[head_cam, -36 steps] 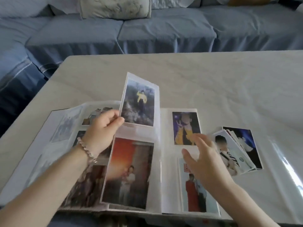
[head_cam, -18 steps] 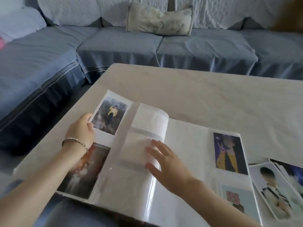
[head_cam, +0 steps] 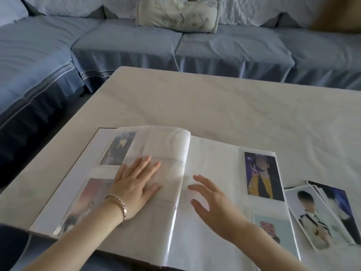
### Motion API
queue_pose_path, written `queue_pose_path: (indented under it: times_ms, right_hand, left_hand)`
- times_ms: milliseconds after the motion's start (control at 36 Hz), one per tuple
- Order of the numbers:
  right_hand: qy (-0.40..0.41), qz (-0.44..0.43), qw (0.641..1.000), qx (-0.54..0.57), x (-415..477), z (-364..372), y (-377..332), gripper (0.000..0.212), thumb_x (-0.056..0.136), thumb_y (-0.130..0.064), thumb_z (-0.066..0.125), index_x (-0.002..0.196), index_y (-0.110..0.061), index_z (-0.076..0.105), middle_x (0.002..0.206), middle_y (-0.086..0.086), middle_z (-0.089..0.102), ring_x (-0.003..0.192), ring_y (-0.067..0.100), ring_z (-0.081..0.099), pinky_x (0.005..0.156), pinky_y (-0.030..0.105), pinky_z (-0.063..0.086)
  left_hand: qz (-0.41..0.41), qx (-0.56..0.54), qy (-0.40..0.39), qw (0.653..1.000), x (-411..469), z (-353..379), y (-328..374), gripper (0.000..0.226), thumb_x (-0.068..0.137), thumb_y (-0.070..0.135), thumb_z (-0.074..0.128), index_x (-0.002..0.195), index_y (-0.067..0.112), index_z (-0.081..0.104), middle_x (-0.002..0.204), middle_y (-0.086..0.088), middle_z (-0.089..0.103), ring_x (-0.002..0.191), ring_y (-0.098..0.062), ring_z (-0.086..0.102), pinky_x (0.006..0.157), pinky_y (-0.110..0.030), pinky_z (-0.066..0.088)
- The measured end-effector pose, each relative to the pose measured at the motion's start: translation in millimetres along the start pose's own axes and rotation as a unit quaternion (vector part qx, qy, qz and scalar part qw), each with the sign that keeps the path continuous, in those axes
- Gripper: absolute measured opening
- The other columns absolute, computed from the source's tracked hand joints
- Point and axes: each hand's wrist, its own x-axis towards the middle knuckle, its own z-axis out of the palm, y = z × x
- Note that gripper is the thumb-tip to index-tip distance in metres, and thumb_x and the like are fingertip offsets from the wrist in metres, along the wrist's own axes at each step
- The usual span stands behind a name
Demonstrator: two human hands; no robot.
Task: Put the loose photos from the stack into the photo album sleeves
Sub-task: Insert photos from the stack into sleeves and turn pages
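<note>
Photo album [head_cam: 214, 153] lying open on the tabletop [head_cam: 214, 106]. Left hand [head_cam: 136, 184], fingers straight, pressing flat on a clear leaf over the left page. Right hand [head_cam: 213, 204], fingers spread and relaxed, holding nothing, above the right page; whether it touches the page cannot be told. Stack of loose photos [head_cam: 316, 214] lies just beside the album's right edge. 2 sleeved photos occupy the right page.

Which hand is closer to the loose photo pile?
Right. Right hand is over the right page, left of the pile; left hand presses the left page, farther off.
</note>
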Motion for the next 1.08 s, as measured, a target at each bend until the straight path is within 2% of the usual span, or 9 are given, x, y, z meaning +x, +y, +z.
queue_pose_path:
  times_ms: [83,222,361,500,722,861,944,1028,1083]
  right_hand:
    - [0.003,0.025,1.0,0.007,-16.7,-10.8,19.8,0.032,0.096,-0.032,0.046,0.128,-0.033,0.049,0.147,-0.021,0.026,0.136,-0.006,0.016,0.104,0.008,0.015]
    - [0.023,0.054,0.998,0.001,-40.9,-28.0,45.6,0.026,0.095,-0.024,0.051,0.119,-0.027,0.058,0.136,-0.02,0.036,0.124,-0.013,0.022,0.09,-0.009,0.008]
    - [0.053,0.085,0.995,0.007,-60.0,-42.5,59.2,0.024,0.093,-0.019,0.054,0.116,-0.024,0.06,0.128,-0.021,0.035,0.124,-0.009,0.027,0.095,-0.005,0.014]
    - [0.062,0.157,0.985,-0.024,-78.8,-52.3,73.7,0.033,0.093,-0.024,0.054,0.126,-0.026,0.052,0.144,-0.013,0.028,0.136,0.005,0.024,0.104,0.011,0.02]
    - [0.121,0.312,0.941,0.044,-99.0,-57.7,84.3,0.058,0.089,-0.03,0.058,0.141,-0.025,0.033,0.136,0.0,0.039,0.118,0.015,0.041,0.093,0.028,0.043]
    - [0.2,0.33,0.899,0.206,-102.0,-60.1,89.9,0.044,0.088,-0.019,0.062,0.129,-0.02,0.048,0.09,-0.02,0.055,0.073,-0.005,0.054,0.042,0.006,0.041]
    - [0.245,0.319,0.894,0.199,-105.4,-63.6,90.4,0.045,0.089,-0.019,0.061,0.132,-0.019,0.048,0.088,-0.022,0.051,0.076,-0.009,0.049,0.046,0.006,0.039]
    - [0.292,0.292,0.873,0.258,-107.5,-72.7,81.4,0.031,0.087,-0.013,0.061,0.116,-0.025,0.061,0.076,-0.024,0.062,0.071,-0.005,0.058,0.051,0.005,0.043]
    - [0.309,0.243,0.87,0.299,-108.4,-78.5,71.6,0.029,0.085,-0.008,0.063,0.098,-0.033,0.063,0.068,-0.025,0.067,0.07,-0.007,0.063,0.059,0.004,0.045]
  left_hand:
    - [-0.03,0.024,-0.016,0.999,2.6,-4.0,2.5,0.054,0.096,0.052,0.011,0.146,0.041,-0.009,0.155,0.013,-0.016,0.142,-0.009,-0.017,0.115,-0.036,-0.011]
    - [-0.047,0.038,0.081,0.995,13.4,-14.5,44.9,0.046,0.098,0.03,0.018,0.143,0.019,0.024,0.157,-0.003,0.007,0.145,-0.019,-0.002,0.113,-0.033,-0.008]
    - [0.067,0.036,0.051,0.996,27.3,-0.9,81.5,0.059,0.095,0.05,0.026,0.149,0.029,0.014,0.156,0.008,-0.014,0.144,-0.014,-0.014,0.113,-0.034,-0.01]
    - [0.0,0.074,0.013,0.997,38.3,8.6,83.1,0.061,0.094,0.054,0.026,0.149,0.033,0.008,0.153,0.016,-0.023,0.141,-0.021,-0.025,0.113,-0.043,-0.009]
    - [-0.102,0.082,-0.006,0.991,35.9,6.0,110.3,0.067,0.095,0.055,0.025,0.149,0.023,0.003,0.152,-0.022,-0.02,0.141,-0.038,-0.015,0.114,-0.046,-0.005]
    - [0.064,-0.075,0.064,0.993,28.8,5.6,142.9,0.046,0.095,0.034,0.044,0.137,0.016,0.042,0.155,-0.005,0.017,0.143,-0.018,0.013,0.112,-0.025,0.01]
    - [0.069,-0.232,0.053,0.969,24.8,1.3,167.5,0.033,0.091,0.025,0.054,0.123,0.013,0.057,0.128,0.001,0.053,0.116,-0.012,0.051,0.093,-0.014,0.034]
    - [0.032,-0.355,0.013,0.934,26.3,-4.3,188.4,0.025,0.089,0.031,0.057,0.111,0.021,0.06,0.096,0.019,0.058,0.085,0.006,0.055,0.07,0.0,0.04]
    - [0.005,-0.44,-0.015,0.898,30.7,-8.6,201.1,0.023,0.086,0.035,0.06,0.103,0.02,0.063,0.088,0.018,0.061,0.081,0.006,0.058,0.074,-0.011,0.049]
